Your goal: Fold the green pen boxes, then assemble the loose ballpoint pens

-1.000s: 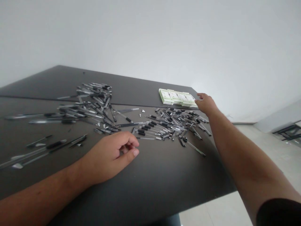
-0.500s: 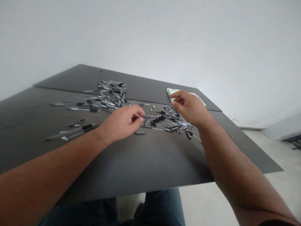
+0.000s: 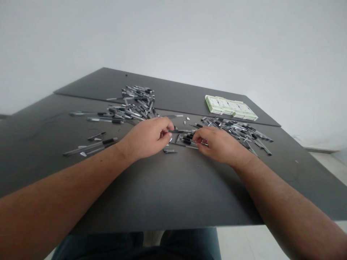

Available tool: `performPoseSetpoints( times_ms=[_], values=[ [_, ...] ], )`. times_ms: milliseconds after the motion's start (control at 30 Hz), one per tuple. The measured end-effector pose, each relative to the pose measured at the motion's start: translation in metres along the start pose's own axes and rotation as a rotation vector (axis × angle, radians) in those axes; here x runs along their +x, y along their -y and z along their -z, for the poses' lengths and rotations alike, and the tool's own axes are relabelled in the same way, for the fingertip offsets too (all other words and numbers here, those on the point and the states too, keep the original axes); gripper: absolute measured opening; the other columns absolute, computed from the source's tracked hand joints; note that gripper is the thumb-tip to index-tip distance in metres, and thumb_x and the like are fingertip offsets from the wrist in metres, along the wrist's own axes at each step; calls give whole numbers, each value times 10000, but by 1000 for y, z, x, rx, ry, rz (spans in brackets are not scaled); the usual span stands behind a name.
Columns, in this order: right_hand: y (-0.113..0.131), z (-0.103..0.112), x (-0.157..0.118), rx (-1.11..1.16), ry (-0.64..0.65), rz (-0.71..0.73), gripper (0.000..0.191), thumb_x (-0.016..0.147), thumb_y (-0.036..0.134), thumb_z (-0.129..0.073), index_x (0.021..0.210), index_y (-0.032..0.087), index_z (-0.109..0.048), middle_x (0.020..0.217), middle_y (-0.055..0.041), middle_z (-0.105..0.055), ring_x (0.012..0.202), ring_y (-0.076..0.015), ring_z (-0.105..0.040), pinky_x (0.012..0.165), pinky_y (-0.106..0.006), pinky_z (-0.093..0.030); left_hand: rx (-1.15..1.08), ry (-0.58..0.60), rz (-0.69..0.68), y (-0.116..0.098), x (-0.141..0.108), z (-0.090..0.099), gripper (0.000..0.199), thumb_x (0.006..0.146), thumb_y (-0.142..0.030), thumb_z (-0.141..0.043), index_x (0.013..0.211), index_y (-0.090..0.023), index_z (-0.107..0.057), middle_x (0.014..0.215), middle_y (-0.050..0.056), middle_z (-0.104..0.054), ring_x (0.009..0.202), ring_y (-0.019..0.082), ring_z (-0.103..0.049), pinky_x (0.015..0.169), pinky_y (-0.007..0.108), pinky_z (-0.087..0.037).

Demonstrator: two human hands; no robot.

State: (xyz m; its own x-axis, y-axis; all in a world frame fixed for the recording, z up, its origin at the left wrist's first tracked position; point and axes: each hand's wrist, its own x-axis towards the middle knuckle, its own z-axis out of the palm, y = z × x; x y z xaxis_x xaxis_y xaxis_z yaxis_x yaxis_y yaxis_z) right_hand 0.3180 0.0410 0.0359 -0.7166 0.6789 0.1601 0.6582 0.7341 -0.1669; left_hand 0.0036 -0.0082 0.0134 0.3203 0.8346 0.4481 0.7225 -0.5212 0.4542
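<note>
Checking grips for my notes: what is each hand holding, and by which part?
The left hand appears to pinch one end of a black pen in its fingertips. The right hand is among loose pens; whether it holds one cannot be told.

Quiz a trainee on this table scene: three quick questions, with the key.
1. True or false: the pens lie loose on the tabletop in two main heaps.
2. Which is nearer the pale green packs: A) the left hand, or B) the right hand?
3. Fill the gap: seen from the person, the packs lie ___ the right-hand heap of pens.

Key: 1 true; 2 B; 3 beyond.
</note>
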Motion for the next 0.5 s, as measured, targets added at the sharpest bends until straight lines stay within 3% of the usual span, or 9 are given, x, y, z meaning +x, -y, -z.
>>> performPoseSetpoints(
  times_ms=[233,500],
  values=[
    [6,-4,6,-99,60,-38,204,1054,102,-725,1138,234,-856,1103,-114,-885,1116,-316,-825,996,-362,-573,-30,43,-48,-10,-5,-6,184,1060,-229,-633,1164,-213,-784,1014,41,-843,898,219,-793,898,363,-604],
    [6,-5,7,-115,75,-49,218,1053,94,-749,1164,236,-871,1089,-104,-890,1084,-301,-823,977,-348,-567,-41,53,-54,-12,-6,-8,163,1057,-242,-636,1133,-223,-778,1001,42,-844,875,219,-792,880,365,-616]
  ],
)
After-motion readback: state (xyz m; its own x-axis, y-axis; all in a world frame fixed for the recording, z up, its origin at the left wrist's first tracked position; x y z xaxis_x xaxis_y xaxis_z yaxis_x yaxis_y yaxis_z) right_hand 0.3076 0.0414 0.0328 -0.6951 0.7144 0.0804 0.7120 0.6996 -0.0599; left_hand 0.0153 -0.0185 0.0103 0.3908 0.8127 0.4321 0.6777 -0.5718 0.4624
